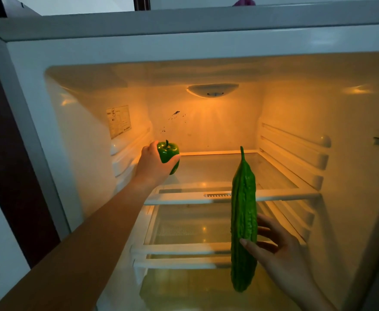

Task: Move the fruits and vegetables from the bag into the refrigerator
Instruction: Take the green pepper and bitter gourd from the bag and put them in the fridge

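- Pepper [169,151] sits gripped in the left hand [151,163], with the top shelf [229,195] just below.
- Bitter gourd [243,221] stands upright, pinched by the right hand [280,250]; so slight a hold could let it slip.

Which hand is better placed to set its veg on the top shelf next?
Left, probably. The left hand grips the green pepper over the top shelf, well inside. The right hand holds the bitter gourd upright, lower and farther out.
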Demonstrator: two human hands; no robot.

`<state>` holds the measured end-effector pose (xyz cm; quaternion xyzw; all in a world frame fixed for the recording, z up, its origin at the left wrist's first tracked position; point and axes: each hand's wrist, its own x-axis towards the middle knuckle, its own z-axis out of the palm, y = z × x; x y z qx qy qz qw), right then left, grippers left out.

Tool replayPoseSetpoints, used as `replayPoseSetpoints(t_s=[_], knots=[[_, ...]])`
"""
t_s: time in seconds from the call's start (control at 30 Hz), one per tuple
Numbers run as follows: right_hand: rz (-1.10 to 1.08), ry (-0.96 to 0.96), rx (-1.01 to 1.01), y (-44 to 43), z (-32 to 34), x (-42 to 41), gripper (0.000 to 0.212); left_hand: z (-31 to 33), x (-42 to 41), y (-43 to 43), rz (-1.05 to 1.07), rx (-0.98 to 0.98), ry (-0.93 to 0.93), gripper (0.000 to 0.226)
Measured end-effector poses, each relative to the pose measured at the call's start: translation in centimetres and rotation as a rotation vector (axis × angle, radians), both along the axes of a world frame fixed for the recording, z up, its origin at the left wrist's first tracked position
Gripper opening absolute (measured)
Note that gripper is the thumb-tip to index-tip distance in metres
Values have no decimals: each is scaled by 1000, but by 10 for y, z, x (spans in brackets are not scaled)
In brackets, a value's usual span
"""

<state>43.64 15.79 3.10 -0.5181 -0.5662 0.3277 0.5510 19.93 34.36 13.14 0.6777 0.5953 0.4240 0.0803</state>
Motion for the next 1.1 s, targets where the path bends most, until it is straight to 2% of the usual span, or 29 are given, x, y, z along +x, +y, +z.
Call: replayPoseSetpoints(t_s=[0.2, 0.67, 0.9, 1.1], knots=[[-7, -14, 7, -1, 1, 1, 59, 1, -5, -4, 37, 12, 49, 87], [-20, -28, 31, -13, 5, 2, 59, 5, -8, -32, 31, 59, 72, 81], [-61, -56, 156, -27, 34, 12, 67, 16, 3, -74, -132, 123, 24, 72], [-99, -50, 242, -39, 61, 14, 61, 27, 25, -122, -468, 24, -110, 53]])
